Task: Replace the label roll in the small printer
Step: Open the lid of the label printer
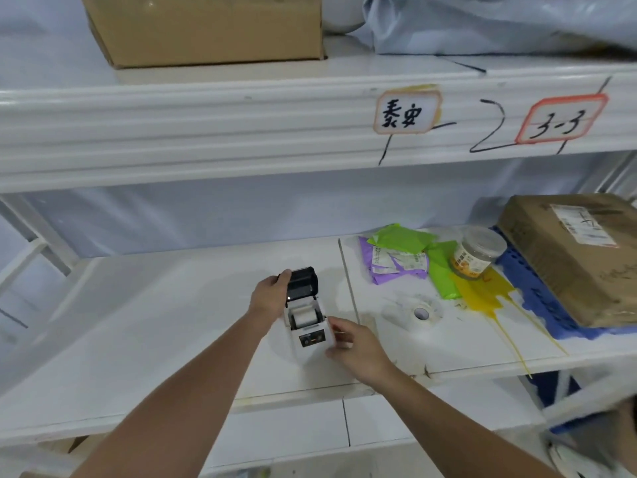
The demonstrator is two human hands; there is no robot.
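Note:
A small white printer (pixel 312 336) stands on the white shelf (pixel 155 322) with its black lid (pixel 302 282) swung up and back. A white label roll (pixel 305 315) lies in the open bay. My left hand (pixel 270 296) grips the lid's left edge, thumb on top. My right hand (pixel 355 346) holds the printer body at its right side, fingers curled against it. Another white label roll (pixel 418 310) lies on its side on the shelf to the right, apart from both hands.
Green and purple mailer bags (pixel 401 258), a clear jar (pixel 477 251) and a yellow spill (pixel 482 293) sit at the right. A cardboard box (pixel 579 253) rests on a blue crate (pixel 541 305). The upper shelf beam (pixel 206 132) overhangs, carrying another cardboard box (pixel 206 29).

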